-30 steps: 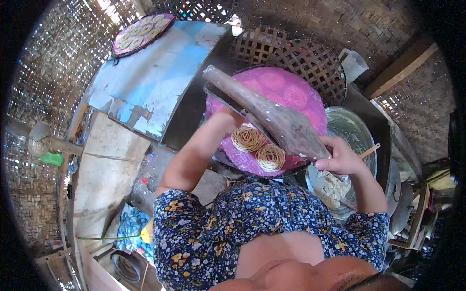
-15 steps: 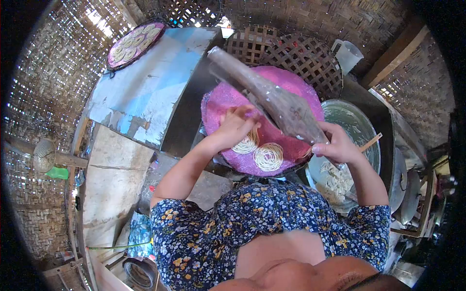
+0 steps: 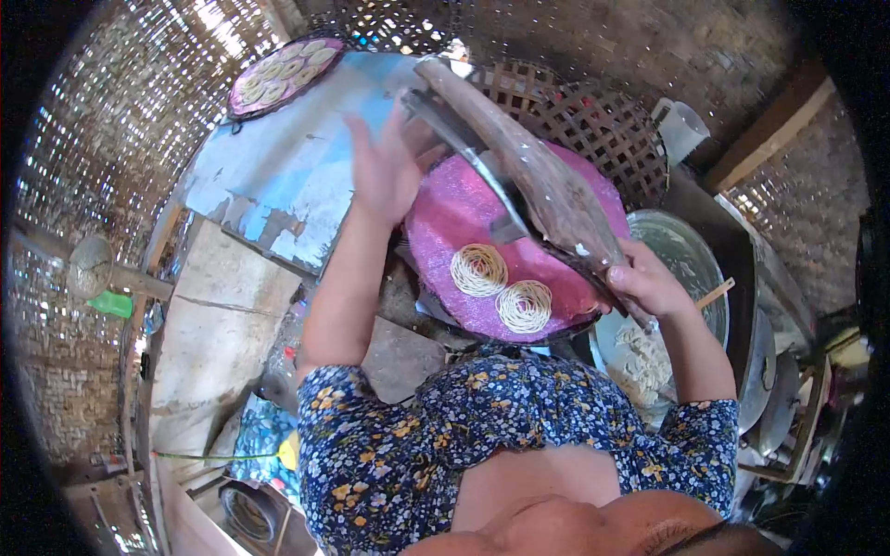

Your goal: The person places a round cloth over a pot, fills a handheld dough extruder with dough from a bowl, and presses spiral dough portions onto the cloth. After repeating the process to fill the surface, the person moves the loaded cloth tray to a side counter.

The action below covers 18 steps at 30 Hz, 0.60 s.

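Observation:
My right hand (image 3: 646, 281) grips the lower end of a long worn wooden piece (image 3: 533, 171), held slanting over a round pink tray (image 3: 440, 222). A dark, metal-like part runs along its left side. Near the tray's front edge lie two coils of pale noodle-like strands, the left coil (image 3: 478, 270) just behind the right coil (image 3: 524, 307). My left hand (image 3: 385, 167) is raised at the tray's back left, beside the upper end of the wooden piece, with fingers spread. Whether its far fingers touch that piece is unclear.
A second tray (image 3: 285, 78) of several coils sits on the blue-white board (image 3: 278, 167) at the back left. To the right stands a large basin (image 3: 681, 246) with pale dough and a stick. Woven baskets (image 3: 603, 125) and a plastic jug (image 3: 681, 130) are behind.
My left hand has moved from the left coil up and back to the upper end of the wooden piece. The left coil is now uncovered. My right hand keeps its grip.

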{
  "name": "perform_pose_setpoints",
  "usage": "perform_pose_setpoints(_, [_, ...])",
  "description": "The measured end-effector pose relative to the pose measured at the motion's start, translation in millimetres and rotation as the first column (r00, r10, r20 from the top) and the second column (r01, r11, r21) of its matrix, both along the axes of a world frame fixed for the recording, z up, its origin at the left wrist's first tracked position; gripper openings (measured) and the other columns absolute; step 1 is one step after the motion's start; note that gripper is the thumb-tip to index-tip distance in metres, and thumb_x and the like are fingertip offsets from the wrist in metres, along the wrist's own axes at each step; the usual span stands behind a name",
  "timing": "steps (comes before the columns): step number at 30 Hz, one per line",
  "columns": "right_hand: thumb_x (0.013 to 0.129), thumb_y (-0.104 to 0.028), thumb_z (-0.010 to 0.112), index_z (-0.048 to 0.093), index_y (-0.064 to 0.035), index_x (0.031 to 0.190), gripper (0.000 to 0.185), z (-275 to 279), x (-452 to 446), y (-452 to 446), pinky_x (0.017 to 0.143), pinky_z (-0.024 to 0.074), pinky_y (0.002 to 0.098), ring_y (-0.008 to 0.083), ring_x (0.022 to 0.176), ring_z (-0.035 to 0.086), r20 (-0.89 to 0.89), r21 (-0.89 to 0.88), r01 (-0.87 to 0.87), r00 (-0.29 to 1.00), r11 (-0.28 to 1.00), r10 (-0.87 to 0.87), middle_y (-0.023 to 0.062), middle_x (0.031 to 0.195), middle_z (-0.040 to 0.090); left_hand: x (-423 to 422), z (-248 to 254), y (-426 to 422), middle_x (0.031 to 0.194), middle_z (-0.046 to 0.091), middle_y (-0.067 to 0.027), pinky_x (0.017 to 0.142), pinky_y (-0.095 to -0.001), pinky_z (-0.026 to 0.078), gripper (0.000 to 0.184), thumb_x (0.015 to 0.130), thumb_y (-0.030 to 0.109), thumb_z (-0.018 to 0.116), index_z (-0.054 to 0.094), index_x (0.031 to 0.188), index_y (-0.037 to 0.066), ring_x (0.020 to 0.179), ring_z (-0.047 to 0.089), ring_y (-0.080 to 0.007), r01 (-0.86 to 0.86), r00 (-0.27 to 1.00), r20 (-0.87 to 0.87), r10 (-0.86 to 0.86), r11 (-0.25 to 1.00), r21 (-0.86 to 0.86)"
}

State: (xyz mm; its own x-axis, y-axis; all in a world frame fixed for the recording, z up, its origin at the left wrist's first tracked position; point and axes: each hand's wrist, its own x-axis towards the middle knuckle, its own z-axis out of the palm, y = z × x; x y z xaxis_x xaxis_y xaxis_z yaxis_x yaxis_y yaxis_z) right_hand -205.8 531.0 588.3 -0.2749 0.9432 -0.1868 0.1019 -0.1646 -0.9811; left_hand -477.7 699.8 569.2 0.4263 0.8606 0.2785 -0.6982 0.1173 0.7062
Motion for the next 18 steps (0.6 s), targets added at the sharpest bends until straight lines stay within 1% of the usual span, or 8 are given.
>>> perform_pose_setpoints(2, [0.078,-0.052,0.054,0.054,-0.0002,0.102,0.058,8.2,-10.6,12.7,0.052,0.0438,0.0229,0.0098,0.06,0.053,-0.001,-0.104,-0.137,0.99,0.985,0.138,0.0033,0.079,0.056,0.8,41.4,4.2,0.113,0.052,-0.0112,0.087,-0.0423,0.036,0.084,0.08,0.069,0.019,0.021,0.136,0.007,0.103,0.048,-0.0267,0.071,0.969,0.242,-0.053,0.995,-0.066])
perform_pose_setpoints(4, [0.081,-0.056,0.047,0.054,-0.0015,0.099,0.058,0.1,-12.0,32.0,0.051,0.0444,0.023,0.0101,0.06,0.054,0.038,-0.173,-0.213,0.974,0.961,0.223,0.0038,0.078,0.057,-13.4,25.9,44.9,0.092,0.054,-0.0076,0.082,-0.0411,0.037,0.082,0.079,0.07,0.019,0.029,0.133,0.009,0.088,0.05,-0.0246,0.138,0.908,0.382,-0.173,0.984,0.117])
perform_pose_setpoints(5, [0.083,-0.059,0.04,0.054,-0.0034,0.096,0.059,8.7,-13.7,42.2,0.048,0.0454,0.0238,0.0113,0.058,0.056,0.037,-0.24,-0.341,0.932,0.909,0.36,0.0051,0.074,0.058,-20.1,15.6,58.5,0.082,0.055,-0.0058,0.08,-0.0405,0.038,0.082,0.079,0.071,0.02,0.033,0.131,0.01,0.08,0.05,-0.0236,0.162,0.867,0.436,-0.243,0.963,0.216])
perform_pose_setpoints(8, [0.083,-0.06,0.039,0.054,-0.0039,0.095,0.059,6.9,-25.0,61.9,0.045,0.0457,0.0247,0.0123,0.054,0.055,0.14,-0.264,-0.23,0.952,0.937,0.273,0.0058,0.07,0.057,-26.6,4.0,64.3,0.06,0.039,0.0015,0.072,-0.0389,0.039,0.08,0.079,0.071,0.02,0.042,0.126,0.01,0.062,0.042,-0.019,0.241,0.747,0.625,-0.227,0.968,0.064])
perform_pose_setpoints(9, [0.084,-0.058,0.039,0.054,-0.004,0.094,0.057,7.4,-28.4,70.0,0.046,0.0455,0.0246,0.0128,0.051,0.055,0.21,-0.297,-0.197,0.941,0.934,0.265,0.0057,0.067,0.056,-29.9,-5.8,69.5,0.059,0.037,0.0019,0.068,-0.0374,0.039,0.078,0.08,0.07,0.02,0.045,0.124,0.011,0.058,0.039,-0.0166,0.169,0.785,0.603,-0.143,0.986,0.014])
perform_pose_setpoints(12, [0.085,-0.055,0.04,0.053,-0.0039,0.093,0.053,-3.3,-38.7,92.2,0.045,0.0448,0.0249,0.013,0.05,0.054,0.307,-0.296,-0.184,0.911,0.937,0.276,0.0055,0.065,0.056,-43.7,-28.6,84.8,0.058,0.036,0.0024,0.067,-0.0365,0.039,0.078,0.08,0.07,0.019,0.045,0.124,0.011,0.055,0.038,-0.0159,0.135,0.775,0.616,-0.138,0.99,0.052])
perform_pose_setpoints(16, [0.084,-0.053,0.044,0.054,-0.0035,0.089,0.05,-10.3,-50.7,97.5,0.041,0.0427,0.0255,0.013,0.047,0.054,0.331,-0.264,-0.203,0.899,0.943,0.286,0.0053,0.063,0.055,-51.2,-31.4,73.5,0.053,0.032,0.0063,0.058,-0.0249,0.036,0.073,0.081,0.066,0.032,0.038,0.128,0.01,0.048,0.033,-0.0074,-0.106,0.852,0.505,0.139,0.99,-0.094])
perform_pose_setpoints(18, [0.083,-0.053,0.045,0.056,-0.003,0.084,0.052,-5.5,-48.8,90.9,0.041,0.042,0.0255,0.0131,0.047,0.054,0.358,-0.273,-0.2,0.887,0.941,0.293,0.0051,0.061,0.055,-48.8,-32.0,62.3,0.05,0.031,0.0072,0.056,-0.0242,0.035,0.071,0.081,0.064,0.033,0.041,0.125,0.01,0.046,0.033,-0.0069,-0.109,0.851,0.498,0.168,0.983,-0.145])
